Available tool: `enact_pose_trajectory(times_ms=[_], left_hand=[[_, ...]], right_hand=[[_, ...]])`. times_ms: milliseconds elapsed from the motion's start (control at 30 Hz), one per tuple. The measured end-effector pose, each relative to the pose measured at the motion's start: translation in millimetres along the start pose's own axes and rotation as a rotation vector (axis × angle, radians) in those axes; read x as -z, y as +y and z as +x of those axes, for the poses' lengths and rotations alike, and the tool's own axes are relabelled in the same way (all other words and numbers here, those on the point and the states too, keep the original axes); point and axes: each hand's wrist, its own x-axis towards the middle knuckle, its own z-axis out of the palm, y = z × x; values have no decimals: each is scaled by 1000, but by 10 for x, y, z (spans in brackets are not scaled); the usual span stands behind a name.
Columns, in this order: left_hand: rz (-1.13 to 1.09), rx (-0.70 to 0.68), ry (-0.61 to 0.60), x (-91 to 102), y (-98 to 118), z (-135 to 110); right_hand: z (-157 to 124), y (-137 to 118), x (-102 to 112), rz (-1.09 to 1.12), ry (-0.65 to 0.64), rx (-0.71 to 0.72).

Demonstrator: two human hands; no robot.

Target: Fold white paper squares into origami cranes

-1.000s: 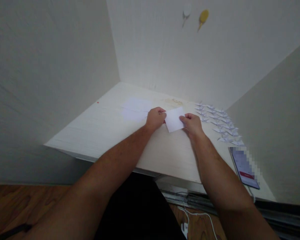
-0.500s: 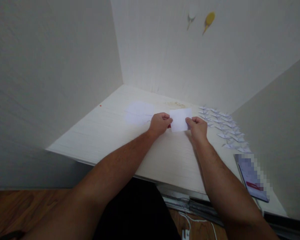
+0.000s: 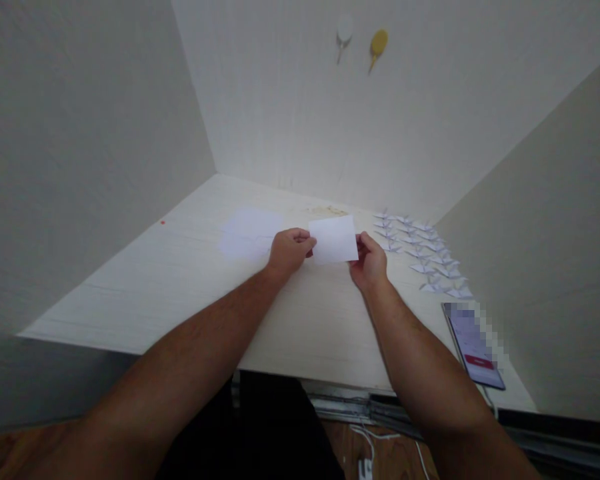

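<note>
A small white sheet of paper (image 3: pixel 334 239) is held up a little above the tabletop, its blank face turned to me. My left hand (image 3: pixel 291 250) pinches its left edge, thumb in front and fingers curled behind. At the right edge is my right hand (image 3: pixel 371 259), closed, with its fingers curled partly behind the sheet; the exact grip there is hidden. Left of my left hand lies a pale, bluish-white paper patch (image 3: pixel 250 232), its outline washed out. Several folded white paper cranes (image 3: pixel 420 250) stand in rows to the right of my right hand.
The white tabletop (image 3: pixel 300 327) meets walls at the left, back and right. A phone (image 3: pixel 475 347) with a cable lies at the right front. A white hook (image 3: pixel 345 30) and a yellow hook (image 3: pixel 379 43) hang on the back wall. White cables (image 3: pixel 367 440) run along the floor.
The view has turned to the right, so everything appears further left. My right thumb has left the front of the sheet, and that hand now sits at its right edge.
</note>
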Motion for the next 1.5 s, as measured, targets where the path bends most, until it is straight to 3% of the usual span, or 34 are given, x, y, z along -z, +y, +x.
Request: enact_pose_trajectory(times_ms=[167, 367, 533, 733, 967, 1333, 1500], left_hand=[[-84, -43, -5, 8, -35, 26], [-327, 39, -11, -4, -18, 27], [-421, 97, 6, 4, 33, 9], [-416, 122, 2, -45, 51, -32], [-382, 118, -17, -118, -24, -55], [-322, 84, -40, -146, -57, -96], [-265, 88, -163, -125, 31, -160]], right_hand=[[4, -44, 19, 127, -51, -79], [35, -18, 43, 266, -78, -143], [39, 26, 53, 167, -84, -54], [-21, 51, 69, 15, -303, -61], [-51, 49, 76, -24, -420, -73], [-35, 102, -160, 13, -398, -27], [-30, 116, -170, 54, -294, -6]])
